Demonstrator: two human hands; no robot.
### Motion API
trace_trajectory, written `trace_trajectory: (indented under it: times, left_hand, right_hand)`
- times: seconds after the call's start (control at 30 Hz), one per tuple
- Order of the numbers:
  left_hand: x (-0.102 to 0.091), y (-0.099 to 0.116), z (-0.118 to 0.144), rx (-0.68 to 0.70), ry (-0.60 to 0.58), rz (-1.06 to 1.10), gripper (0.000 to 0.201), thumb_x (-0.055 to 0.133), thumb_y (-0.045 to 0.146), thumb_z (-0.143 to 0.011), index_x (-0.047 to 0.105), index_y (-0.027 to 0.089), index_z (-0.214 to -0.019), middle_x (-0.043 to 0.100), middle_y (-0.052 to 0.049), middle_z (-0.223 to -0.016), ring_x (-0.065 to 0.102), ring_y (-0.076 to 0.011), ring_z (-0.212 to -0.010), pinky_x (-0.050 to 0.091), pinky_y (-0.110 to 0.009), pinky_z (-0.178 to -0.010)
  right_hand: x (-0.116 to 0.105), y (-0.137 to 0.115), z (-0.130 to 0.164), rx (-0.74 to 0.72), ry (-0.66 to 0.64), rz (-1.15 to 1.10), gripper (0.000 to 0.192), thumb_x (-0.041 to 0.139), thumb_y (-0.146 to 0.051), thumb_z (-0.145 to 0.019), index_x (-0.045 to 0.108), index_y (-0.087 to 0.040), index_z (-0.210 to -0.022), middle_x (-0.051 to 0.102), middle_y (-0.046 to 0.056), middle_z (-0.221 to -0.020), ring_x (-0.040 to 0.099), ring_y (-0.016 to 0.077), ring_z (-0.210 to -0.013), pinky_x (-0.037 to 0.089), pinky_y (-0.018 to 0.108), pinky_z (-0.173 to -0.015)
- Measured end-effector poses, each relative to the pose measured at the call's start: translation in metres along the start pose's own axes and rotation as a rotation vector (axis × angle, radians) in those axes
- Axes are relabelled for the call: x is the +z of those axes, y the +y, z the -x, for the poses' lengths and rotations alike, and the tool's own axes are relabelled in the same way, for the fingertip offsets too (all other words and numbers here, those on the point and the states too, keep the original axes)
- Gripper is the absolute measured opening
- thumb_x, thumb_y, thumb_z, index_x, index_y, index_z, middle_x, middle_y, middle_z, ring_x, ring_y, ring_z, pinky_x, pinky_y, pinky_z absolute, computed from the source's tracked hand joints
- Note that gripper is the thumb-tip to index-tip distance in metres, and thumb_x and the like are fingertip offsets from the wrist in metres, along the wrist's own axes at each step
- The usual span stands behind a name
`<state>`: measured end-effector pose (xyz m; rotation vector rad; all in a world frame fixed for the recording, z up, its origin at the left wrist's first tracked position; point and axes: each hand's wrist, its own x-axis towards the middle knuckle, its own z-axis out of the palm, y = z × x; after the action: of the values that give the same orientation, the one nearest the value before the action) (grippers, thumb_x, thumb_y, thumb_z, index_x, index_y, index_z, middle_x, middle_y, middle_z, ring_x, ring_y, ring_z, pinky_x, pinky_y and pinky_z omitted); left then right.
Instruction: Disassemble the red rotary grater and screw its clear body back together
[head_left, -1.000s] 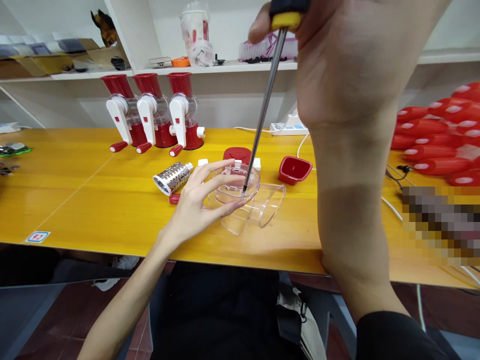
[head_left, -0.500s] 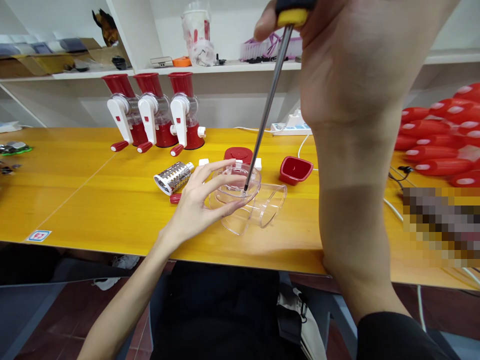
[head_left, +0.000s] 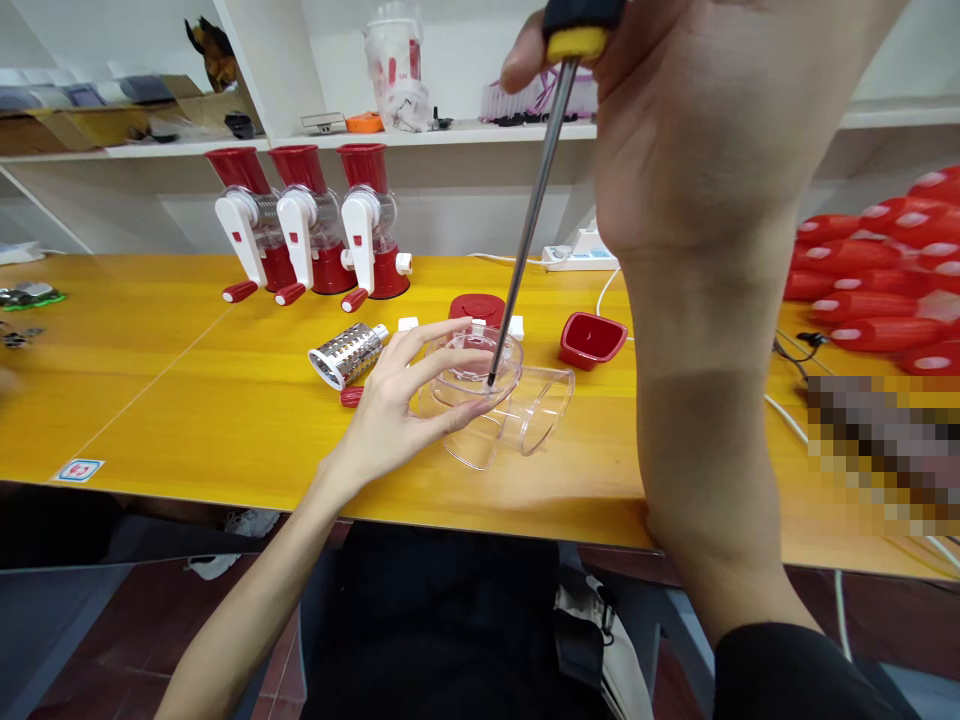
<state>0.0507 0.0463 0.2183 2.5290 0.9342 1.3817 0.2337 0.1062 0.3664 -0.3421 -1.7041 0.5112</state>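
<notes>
My left hand (head_left: 409,385) grips the round end of a clear plastic grater housing (head_left: 544,400), with fingers along the rim and the thumb at its near side. High on the right, my right hand (head_left: 652,120) is closed round a screwdriver (head_left: 536,210) with a black and yellow handle. Its long steel shaft slants down, and the tip meets the housing's rim beside my left fingers. Just left of that hand lies a metal grater drum (head_left: 347,355), close to a red handle (head_left: 351,397). Behind the housing sits a round red part (head_left: 477,309).
Three red and white rotary graters (head_left: 373,225) stand at the back left. A red hopper (head_left: 592,340) lies right of the housing. A white power strip (head_left: 581,252) with cables is behind it. Many red handles (head_left: 870,290) are heaped at the right. A shelf (head_left: 450,135) runs above.
My right hand and the screwdriver handle have shifted slightly left, while the tip stays at the rim. My left hand and the housing look almost unmoved.
</notes>
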Motion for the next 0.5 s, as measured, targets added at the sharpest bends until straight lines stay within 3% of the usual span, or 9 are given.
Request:
trace_trajectory:
  times: [0.17,0.37,0.5]
  left_hand:
    - [0.0,0.001,-0.001,0.006,0.005,0.004,0.032,0.074,0.041,-0.09,0.069,0.026,-0.118,0.062,-0.008,-0.139,0.059,-0.0233,-0.126,0.045,-0.045,-0.11]
    - [-0.001,0.0,0.0,-0.002,0.001,-0.011,0.032,0.074,0.043,-0.09,0.069,0.028,-0.118,0.062,-0.007,-0.14,0.06,-0.0244,-0.126,0.046,-0.047,-0.11]
    - [-0.007,0.006,-0.004,-0.045,-0.012,0.025,0.036,0.074,0.043,-0.09,0.068,0.028,-0.122,0.061,-0.007,-0.144,0.055,-0.0272,-0.137,0.032,-0.055,-0.122]
  right_hand:
    - [0.004,-0.001,-0.001,0.04,0.028,-0.047,0.107,-0.008,-0.073,-0.058,0.061,-0.009,-0.109,0.057,-0.007,-0.098,0.059,-0.0082,-0.088,0.057,0.008,-0.075]
    - [0.009,-0.016,0.004,0.049,-0.015,-0.138,0.099,-0.003,-0.077,-0.062,0.049,-0.008,-0.109,0.059,-0.009,-0.095,0.062,-0.0067,-0.088,0.059,0.012,-0.078]
    - [0.015,-0.022,-0.001,0.157,0.098,-0.135,0.113,-0.019,-0.07,-0.054,0.05,-0.002,-0.111,0.058,-0.005,-0.088,0.063,-0.0066,-0.078,0.058,0.01,-0.075]
